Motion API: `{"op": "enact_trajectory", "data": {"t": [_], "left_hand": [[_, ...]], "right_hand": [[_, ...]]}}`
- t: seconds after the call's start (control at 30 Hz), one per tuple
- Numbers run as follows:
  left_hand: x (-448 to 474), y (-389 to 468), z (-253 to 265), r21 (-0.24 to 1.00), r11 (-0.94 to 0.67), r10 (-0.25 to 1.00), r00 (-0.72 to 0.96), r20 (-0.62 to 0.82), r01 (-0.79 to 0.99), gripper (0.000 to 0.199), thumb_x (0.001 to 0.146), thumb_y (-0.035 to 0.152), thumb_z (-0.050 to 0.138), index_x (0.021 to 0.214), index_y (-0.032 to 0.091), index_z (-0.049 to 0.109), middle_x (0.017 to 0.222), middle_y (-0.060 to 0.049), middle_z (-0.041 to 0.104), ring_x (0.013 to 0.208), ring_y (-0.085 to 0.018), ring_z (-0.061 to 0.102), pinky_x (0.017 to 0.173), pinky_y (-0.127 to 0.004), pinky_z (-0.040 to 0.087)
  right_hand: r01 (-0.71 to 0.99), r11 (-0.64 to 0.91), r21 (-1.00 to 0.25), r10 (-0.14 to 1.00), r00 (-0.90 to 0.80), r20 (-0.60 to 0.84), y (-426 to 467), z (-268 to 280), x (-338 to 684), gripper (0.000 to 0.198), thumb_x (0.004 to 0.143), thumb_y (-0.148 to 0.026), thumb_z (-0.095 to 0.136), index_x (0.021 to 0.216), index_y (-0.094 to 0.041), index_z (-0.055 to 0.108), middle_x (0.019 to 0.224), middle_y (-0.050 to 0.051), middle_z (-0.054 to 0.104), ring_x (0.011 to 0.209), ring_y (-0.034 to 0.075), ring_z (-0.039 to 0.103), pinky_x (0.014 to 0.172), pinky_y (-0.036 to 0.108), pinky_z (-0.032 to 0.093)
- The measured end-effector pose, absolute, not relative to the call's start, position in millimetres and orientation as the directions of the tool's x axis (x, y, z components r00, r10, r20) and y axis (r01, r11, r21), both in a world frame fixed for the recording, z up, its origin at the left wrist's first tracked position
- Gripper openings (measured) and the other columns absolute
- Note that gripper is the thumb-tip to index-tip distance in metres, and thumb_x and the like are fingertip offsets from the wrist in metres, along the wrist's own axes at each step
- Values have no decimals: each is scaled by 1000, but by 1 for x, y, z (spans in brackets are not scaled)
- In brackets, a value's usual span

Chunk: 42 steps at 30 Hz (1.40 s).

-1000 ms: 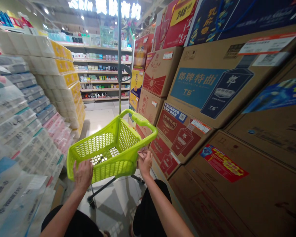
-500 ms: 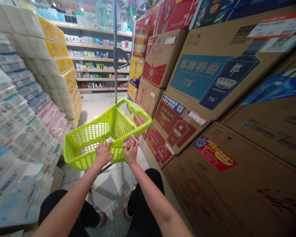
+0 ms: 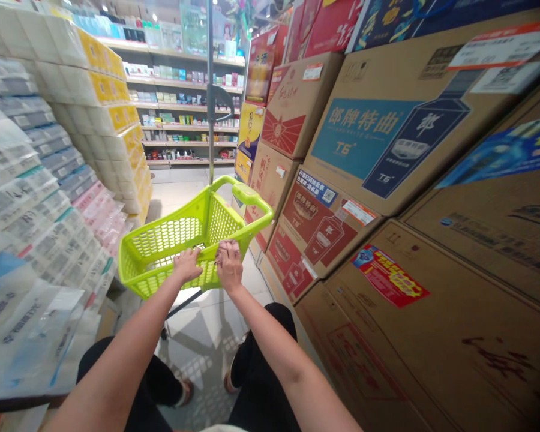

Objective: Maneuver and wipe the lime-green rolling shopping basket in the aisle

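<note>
Head view, looking down an aisle. A green basket cart [image 3: 162,240] stands on the tiled floor [image 3: 247,303] just ahead of my knees, its near long side toward me and its handle [image 3: 256,204] off to the right. My left hand [image 3: 188,266] is clamped on the near rim, fingers over the top edge, thumb on the outer face. My right hand [image 3: 229,264] is bent over the same rim, nearer the handle, closed on a crumpled pinkish cloth [image 3: 228,243] against the cart (mostly covered by my fingers, so its shape I can't tell). Hands apart from each other, but near.

A grey pole [image 3: 210,60] rises at the cart's far end, with a dark bracket [image 3: 220,103] partway up. Below the basket, a dark leg [image 3: 184,303] slants down to the left.

Left side: stacked soft packs [image 3: 40,210], white, grey-blue and pink; beyond them a taller pile of white and yellow packs [image 3: 108,120]. Right side: a wall of cartons [image 3: 360,126], brown, red and blue, price labels on several. At the back, shelves [image 3: 180,111] lined with small boxes and bottles.
</note>
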State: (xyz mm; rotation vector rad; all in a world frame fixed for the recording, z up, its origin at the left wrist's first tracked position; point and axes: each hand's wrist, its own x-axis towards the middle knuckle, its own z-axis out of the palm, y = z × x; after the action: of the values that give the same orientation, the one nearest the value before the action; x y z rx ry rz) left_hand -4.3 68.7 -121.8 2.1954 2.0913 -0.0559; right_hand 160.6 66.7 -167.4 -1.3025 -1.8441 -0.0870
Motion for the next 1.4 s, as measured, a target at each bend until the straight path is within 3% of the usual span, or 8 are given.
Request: {"op": "enact_trajectory", "data": {"t": [0.13, 0.23, 0.43, 0.63, 0.87, 1.0, 1.3, 1.4], "left_hand": [[-16, 69, -120, 79, -100, 983, 110, -144, 992, 74, 74, 26, 48, 145, 25, 31, 132, -12, 54, 122, -30, 50, 100, -47, 39], [-43, 63, -118, 112, -160, 965, 179, -190, 981, 73, 74, 25, 48, 145, 27, 31, 145, -8, 46, 131, -25, 45, 106, -42, 36], [-80, 42, -125, 82, -124, 966, 139, -218, 989, 70, 72, 21, 47, 142, 19, 37, 145, -13, 48, 131, -28, 46, 108, -47, 34], [-85, 40, -132, 109, -95, 969, 117, -218, 989, 68, 75, 22, 44, 142, 21, 38, 143, -9, 52, 130, -26, 48, 108, -43, 35], [-111, 27, -145, 160, -41, 962, 83, -262, 986, 72, 73, 17, 43, 145, 22, 36, 144, -7, 51, 127, -26, 52, 99, -36, 44], [-101, 26, -154, 208, -66, 960, 119, -253, 976, 67, 79, 25, 41, 146, 22, 36, 145, -5, 50, 126, -23, 53, 96, -31, 45], [-115, 3, -159, 264, -146, 961, 200, -189, 953, 49, 96, 39, 23, 105, 23, 68, 97, -6, 75, 108, -21, 62, 109, -43, 29], [-102, 0, -165, 298, -127, 972, 178, -152, 946, 63, 98, 42, 10, 98, 24, 71, 100, -4, 74, 114, -20, 58, 113, -47, 21]], "right_hand": [[818, 562, -123, 694, -385, 608, 72, -163, 179, 40, 93, -16, 44, 131, -23, 53, 134, 10, 54, 126, 27, 43, 98, 42, 44], [858, 510, -52, 714, -389, 582, 79, -150, 206, 36, 96, -18, 42, 129, -24, 54, 134, 10, 56, 122, 27, 47, 97, 42, 43], [921, 333, -205, 805, -164, 571, 70, -150, 174, 41, 92, -16, 42, 131, -21, 53, 138, 12, 51, 135, 29, 33, 97, 41, 44], [866, 480, -139, 797, -363, 483, 67, -158, 160, 47, 87, -14, 45, 132, -25, 51, 141, 8, 50, 126, 26, 43, 88, 35, 49], [920, 353, -169, 857, -245, 453, 81, -146, 182, 42, 91, -20, 42, 131, -26, 52, 139, 7, 51, 121, 27, 46, 86, 35, 50], [846, 510, -153, 827, -434, 357, 61, -166, 142, 42, 92, -18, 40, 130, -29, 53, 136, 7, 53, 107, 23, 53, 76, 29, 52], [859, 468, -210, 826, -340, 449, 70, -164, 166, 34, 91, -19, 45, 122, -27, 58, 132, 4, 57, 108, 23, 52, 79, 29, 50], [723, 675, -146, 679, -532, 506, 44, -180, 144, 27, 93, -22, 47, 117, -25, 60, 126, 5, 61, 107, 22, 54, 83, 30, 48]]}}
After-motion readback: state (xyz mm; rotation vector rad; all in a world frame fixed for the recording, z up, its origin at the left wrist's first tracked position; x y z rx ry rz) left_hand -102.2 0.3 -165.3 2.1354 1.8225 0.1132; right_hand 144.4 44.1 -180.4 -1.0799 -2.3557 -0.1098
